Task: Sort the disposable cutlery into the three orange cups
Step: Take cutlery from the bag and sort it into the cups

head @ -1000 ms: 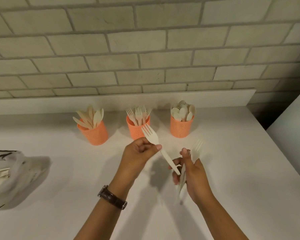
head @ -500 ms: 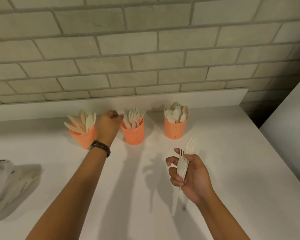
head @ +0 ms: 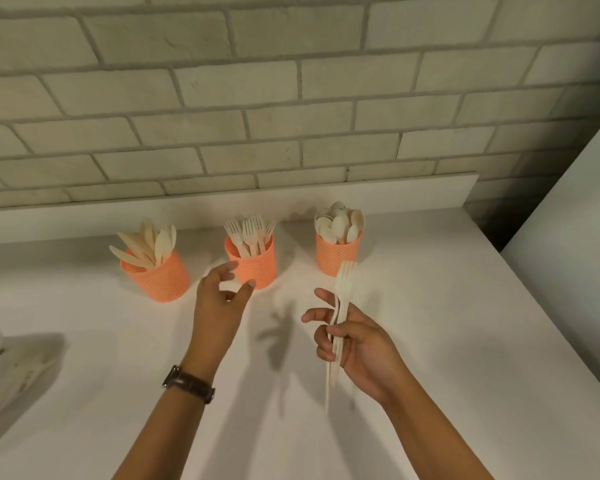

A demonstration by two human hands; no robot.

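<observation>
The right hand (head: 361, 344) grips a bundle of forks (head: 342, 289) upright, near the spoon cup (head: 326, 251); the left hand (head: 219, 306) hovers empty, fingers loosely spread, just before the fork cup (head: 257, 263)

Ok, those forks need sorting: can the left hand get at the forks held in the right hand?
Probably yes. The left hand is open and empty, and only bare counter lies between it and the forks standing up out of the right hand.
</observation>
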